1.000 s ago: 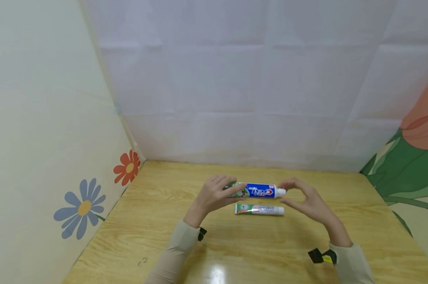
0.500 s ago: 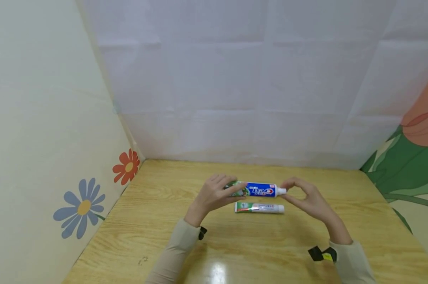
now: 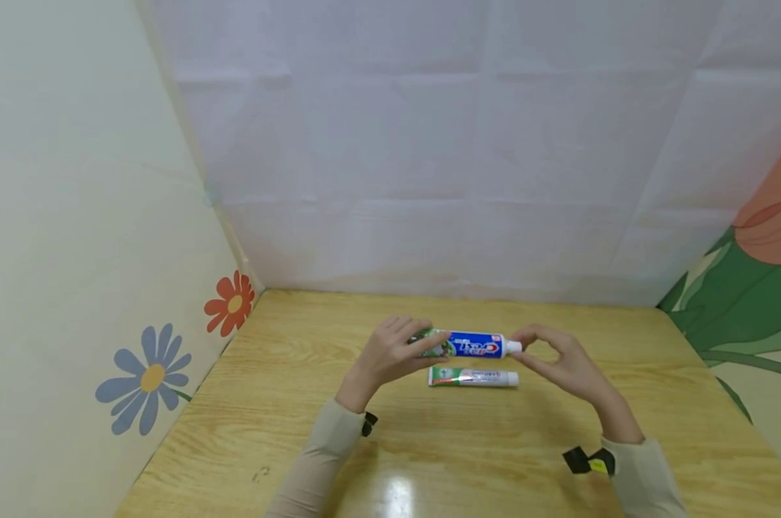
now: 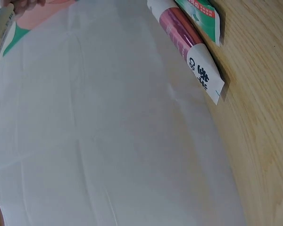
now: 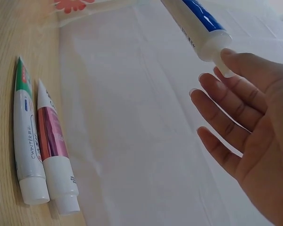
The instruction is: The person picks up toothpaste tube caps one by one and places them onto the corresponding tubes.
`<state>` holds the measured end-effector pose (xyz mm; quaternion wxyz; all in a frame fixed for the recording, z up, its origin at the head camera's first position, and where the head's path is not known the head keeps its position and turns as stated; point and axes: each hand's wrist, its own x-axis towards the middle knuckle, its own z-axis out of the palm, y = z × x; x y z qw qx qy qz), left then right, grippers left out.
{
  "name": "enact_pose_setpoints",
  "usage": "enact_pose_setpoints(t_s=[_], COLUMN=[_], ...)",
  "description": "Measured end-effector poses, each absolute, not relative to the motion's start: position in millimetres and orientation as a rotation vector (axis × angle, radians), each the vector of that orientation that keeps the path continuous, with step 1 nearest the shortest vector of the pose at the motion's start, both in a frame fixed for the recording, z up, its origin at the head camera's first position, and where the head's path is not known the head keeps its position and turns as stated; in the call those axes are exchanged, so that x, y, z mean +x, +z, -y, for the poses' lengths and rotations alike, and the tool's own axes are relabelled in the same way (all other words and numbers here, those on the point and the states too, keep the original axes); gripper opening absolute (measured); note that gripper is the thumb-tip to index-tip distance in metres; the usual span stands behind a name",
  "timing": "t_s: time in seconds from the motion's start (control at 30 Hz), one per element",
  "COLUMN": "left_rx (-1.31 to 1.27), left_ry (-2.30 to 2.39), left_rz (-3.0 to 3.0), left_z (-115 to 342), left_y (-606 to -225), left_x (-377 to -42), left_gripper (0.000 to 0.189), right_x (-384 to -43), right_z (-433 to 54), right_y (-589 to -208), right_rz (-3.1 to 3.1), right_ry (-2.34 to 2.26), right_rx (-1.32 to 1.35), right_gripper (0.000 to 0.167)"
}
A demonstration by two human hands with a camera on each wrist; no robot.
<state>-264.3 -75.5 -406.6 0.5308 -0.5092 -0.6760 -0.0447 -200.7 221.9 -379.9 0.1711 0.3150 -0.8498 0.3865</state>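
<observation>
My left hand (image 3: 390, 352) grips the green printed end of a blue Crest toothpaste tube (image 3: 474, 344), which lies sideways above the table. Thumb and index finger of my right hand (image 3: 561, 363) pinch its white cap (image 3: 514, 347); in the right wrist view the other fingers of that hand (image 5: 254, 122) are spread below. A green and white toothpaste tube (image 3: 474, 378) rests on the table just in front of the held one. Beside it, a pink and white toothpaste tube (image 5: 54, 136) shows in the wrist views, hidden in the head view behind the held tube.
The wooden table (image 3: 286, 432) meets a white sheet-covered wall (image 3: 377, 180) at the back. On the left stands a cream wall (image 3: 60, 216) with painted flowers, and on the right a wall with a large painted tulip (image 3: 772, 223).
My right thumb and index finger were apart around the cap one second ago and have come together on it. The left hand keeps its grip, and the head view has tilted slightly.
</observation>
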Motion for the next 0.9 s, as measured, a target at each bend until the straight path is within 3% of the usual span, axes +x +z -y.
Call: enact_pose_setpoints(t_s=[0.9], left_rx=[-1.22], left_ry=[-0.104], left_rz=[1.584], left_z=[74.6], left_y=[-406.0], left_x=[-263.5], left_gripper=[0.054], right_x=[-199.9], right_z=[-220.8], right_y=[-375.9], right_rz=[2.437], right_ry=[1.088], right_rx=[0.977], right_gripper=[0.016])
